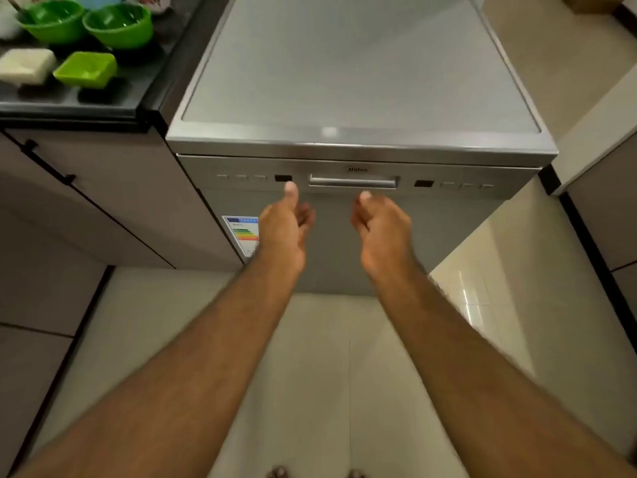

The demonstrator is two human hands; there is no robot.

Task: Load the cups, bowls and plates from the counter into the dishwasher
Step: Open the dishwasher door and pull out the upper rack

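Note:
A silver dishwasher point(358, 98) stands in front of me with its door closed; its handle point(353, 182) sits in the control strip. My left hand point(286, 225) and my right hand point(382, 229) hover just below the handle, palms turned toward each other, fingers curled and apart, holding nothing. On the dark counter point(103, 101) at the upper left stand two round green bowls point(51, 20) point(119, 25), a square green bowl point(86, 69) and a square white bowl point(26, 65).
Brown cabinets point(103, 201) with a black handle run under the counter on the left. More cabinets point(603, 208) stand at the right. Pale floor tiles point(310, 374) lie below my arms. An energy label point(243, 236) is stuck on the dishwasher door.

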